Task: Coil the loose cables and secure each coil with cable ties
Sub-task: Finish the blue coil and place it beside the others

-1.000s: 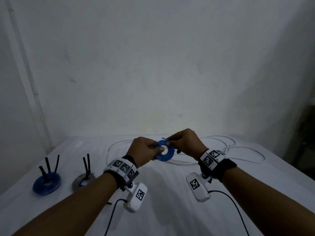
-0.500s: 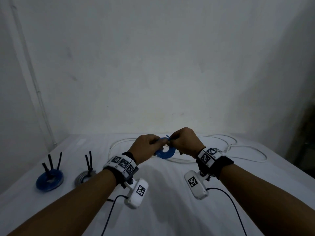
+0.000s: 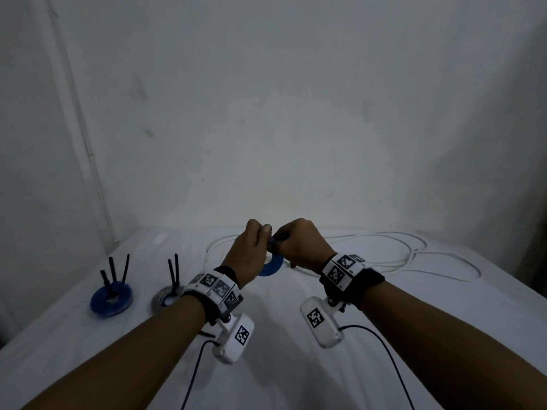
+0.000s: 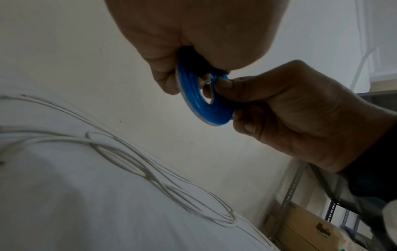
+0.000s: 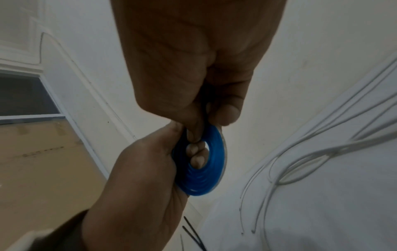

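The person holds a small blue coil (image 3: 272, 266) above the table (image 3: 296, 365), nearer than the loose white cable (image 3: 414, 255) sprawled behind it. The left hand (image 3: 248, 255) curls its fingers around the coil's rim; the right hand (image 3: 299, 247) pinches the top of the ring, one fingertip (image 4: 223, 84) at its hole. The coil looks light and springy, likely to unwind if released, so a firm pinch across all its turns seems best while a tie goes on. Left of the coil sit two tied coils, blue (image 3: 111, 298) and grey (image 3: 165, 298)
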